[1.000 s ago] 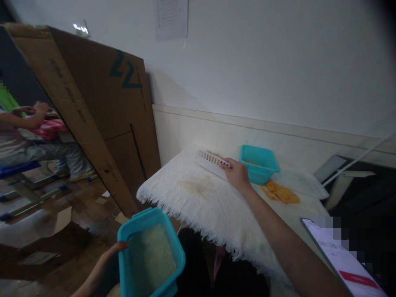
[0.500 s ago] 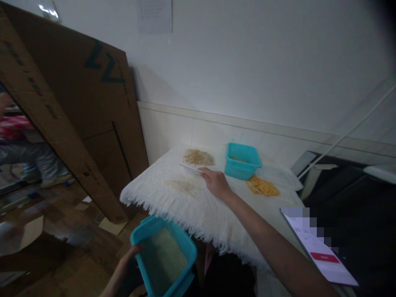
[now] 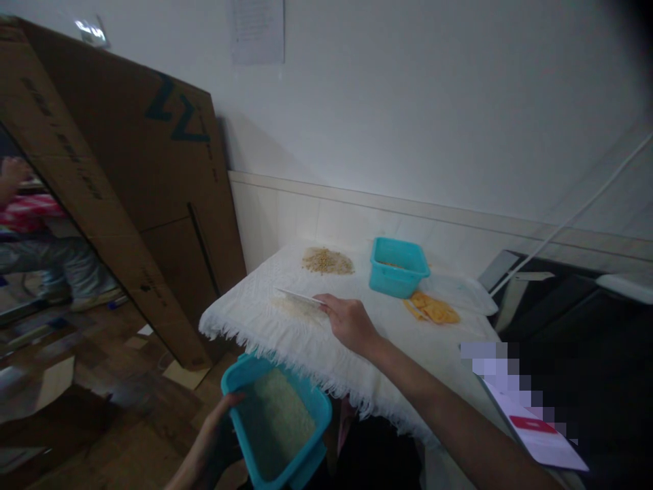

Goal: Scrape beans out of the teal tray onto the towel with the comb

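white cloth (image 3: 286,327), cardboard (image 3: 127,170), grain pile (image 3: 327,260)

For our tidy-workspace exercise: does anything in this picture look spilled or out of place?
Yes. A heap of tan grains lies loose on the white fringed cloth, beside the small teal plastic tub, not in it. Flat orange pieces lie bare on the cloth too.

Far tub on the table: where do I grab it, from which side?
Probably pinch the near rim of the far tub, coming from the front left. It stands upright and open, with a flared lip. The wall is behind and yellow pieces lie at its right front corner. The right hand holds a white tool and the left hand the near tub, so free one first.
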A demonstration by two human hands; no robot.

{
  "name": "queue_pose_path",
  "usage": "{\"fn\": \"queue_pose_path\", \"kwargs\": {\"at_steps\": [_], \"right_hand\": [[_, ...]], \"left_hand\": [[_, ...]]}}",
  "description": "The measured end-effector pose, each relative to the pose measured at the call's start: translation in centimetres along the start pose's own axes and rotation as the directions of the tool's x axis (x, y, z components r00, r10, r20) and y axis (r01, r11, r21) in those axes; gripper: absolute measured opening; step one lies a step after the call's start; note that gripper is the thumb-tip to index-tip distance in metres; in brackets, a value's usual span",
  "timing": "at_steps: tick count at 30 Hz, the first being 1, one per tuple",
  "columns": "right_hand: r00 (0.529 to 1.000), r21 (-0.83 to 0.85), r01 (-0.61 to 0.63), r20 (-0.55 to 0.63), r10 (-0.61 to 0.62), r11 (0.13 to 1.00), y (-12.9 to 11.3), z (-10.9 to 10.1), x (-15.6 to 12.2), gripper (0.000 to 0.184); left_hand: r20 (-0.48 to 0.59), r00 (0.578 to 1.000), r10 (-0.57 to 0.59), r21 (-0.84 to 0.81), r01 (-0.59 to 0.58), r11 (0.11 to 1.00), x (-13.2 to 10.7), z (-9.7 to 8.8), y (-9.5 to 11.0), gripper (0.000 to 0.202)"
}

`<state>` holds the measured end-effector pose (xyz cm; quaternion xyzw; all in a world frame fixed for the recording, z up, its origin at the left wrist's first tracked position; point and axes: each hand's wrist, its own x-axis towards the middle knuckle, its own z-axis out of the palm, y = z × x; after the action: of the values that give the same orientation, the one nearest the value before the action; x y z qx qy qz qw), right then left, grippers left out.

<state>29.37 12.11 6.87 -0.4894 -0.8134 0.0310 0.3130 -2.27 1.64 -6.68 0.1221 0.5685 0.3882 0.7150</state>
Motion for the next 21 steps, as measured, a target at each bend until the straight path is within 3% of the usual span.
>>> {"fn": "queue_pose_path", "kwargs": {"at_steps": [6,10,15,21], "right_hand": [[0.987,0.089,-0.082,-0.128,0.093,0.993,1.9,0.2,4.5,0.033],[0.994,0.133,-0.072,-0.073,0.082,0.988,2.2,1.9,7.0,0.031],[0.997,0.107,-0.065,-0.037,0.07,0.992,1.7,3.4,6.1,0.032],[1.0,0.124,-0.009,-0.008,0.011,0.992,0.6,2.8,3.4,0.033]], "left_hand": [[0.002,1.0,-0.028,-0.074,0.028,0.997,-0.3,0.5,0.0,0.078],[-0.036,0.999,0.016,-0.046,-0.018,0.999,-0.7,0.9,0.0,0.071],[-0.046,0.999,0.029,-0.032,-0.031,0.999,-1.6,1.2,0.9,0.067],[-0.023,1.0,0.019,-0.083,-0.021,0.996,-2.4,0.8,2.0,0.059]]}}
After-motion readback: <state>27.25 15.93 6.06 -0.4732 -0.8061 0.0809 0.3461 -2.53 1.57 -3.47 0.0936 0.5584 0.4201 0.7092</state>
